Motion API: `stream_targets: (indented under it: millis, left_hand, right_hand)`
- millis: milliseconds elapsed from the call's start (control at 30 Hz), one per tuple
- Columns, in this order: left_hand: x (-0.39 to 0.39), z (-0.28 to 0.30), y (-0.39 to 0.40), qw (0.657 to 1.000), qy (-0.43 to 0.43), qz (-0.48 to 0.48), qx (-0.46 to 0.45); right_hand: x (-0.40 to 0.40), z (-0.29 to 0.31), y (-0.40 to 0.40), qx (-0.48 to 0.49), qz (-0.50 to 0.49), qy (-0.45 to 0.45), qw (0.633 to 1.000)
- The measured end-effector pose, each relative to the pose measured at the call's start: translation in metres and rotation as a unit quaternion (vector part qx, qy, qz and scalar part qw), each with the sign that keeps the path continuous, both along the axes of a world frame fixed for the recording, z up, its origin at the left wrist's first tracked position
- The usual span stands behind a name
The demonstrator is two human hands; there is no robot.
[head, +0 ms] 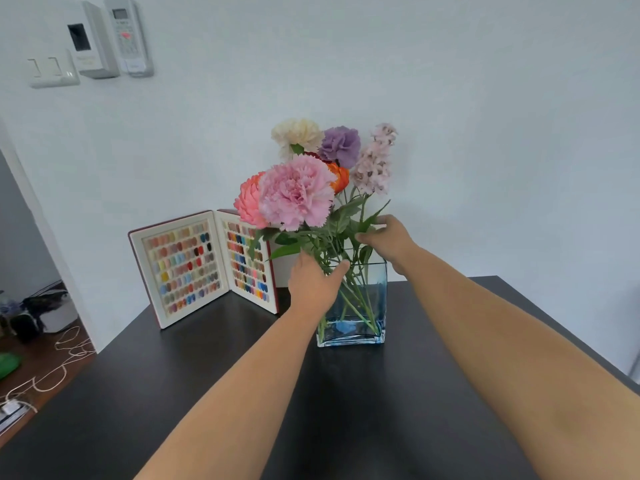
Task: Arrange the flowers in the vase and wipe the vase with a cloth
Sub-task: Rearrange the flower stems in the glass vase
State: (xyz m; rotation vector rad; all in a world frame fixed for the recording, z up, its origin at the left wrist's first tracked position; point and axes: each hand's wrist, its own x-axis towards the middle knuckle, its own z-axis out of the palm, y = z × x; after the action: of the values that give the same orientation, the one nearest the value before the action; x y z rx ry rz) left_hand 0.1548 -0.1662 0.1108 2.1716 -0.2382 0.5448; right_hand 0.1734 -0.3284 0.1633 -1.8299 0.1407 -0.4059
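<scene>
A square clear glass vase (pixel 363 317) with a blue tint stands on the black table (pixel 173 393) near the wall. Several flowers (pixel 298 192) stand in it: pink, coral, orange, cream, purple and a pale lilac spike. My left hand (pixel 313 285) is closed around the green stems just above the vase's left rim. My right hand (pixel 389 237) holds the leaves and stems on the right side, above the rim. No cloth is in view.
An open nail colour sample book (pixel 204 268) stands upright left of the vase against the wall. Switches and a remote holder (pixel 128 36) hang on the wall at upper left. Cables lie on the floor (pixel 41 375) beyond the table's left edge.
</scene>
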Motion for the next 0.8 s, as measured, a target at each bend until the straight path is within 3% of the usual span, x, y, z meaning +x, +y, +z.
stream_targets:
  millis: [100,233,400,600,800]
  left_hand:
    - [0.005,0.006,-0.003,1.000,-0.002,0.017,0.011]
    - [0.010,0.013,-0.008,0.999,-0.013,0.035,0.023]
    - [0.014,0.018,-0.015,0.997,-0.062,0.034,0.002]
    - [0.016,0.027,-0.015,0.996,-0.082,-0.001,-0.023]
    - [0.024,0.051,-0.005,0.995,-0.087,-0.015,0.055]
  right_hand:
    - [0.002,0.000,0.002,-0.078,0.019,0.009,0.997]
    - [-0.003,0.009,-0.001,-0.216,-0.047,-0.027,0.975]
    - [-0.011,0.032,0.000,-0.315,-0.045,-0.053,0.946]
    - [-0.012,0.047,-0.001,-0.358,-0.058,-0.037,0.931]
    - [-0.008,0.048,0.005,-0.408,-0.072,0.006,0.910]
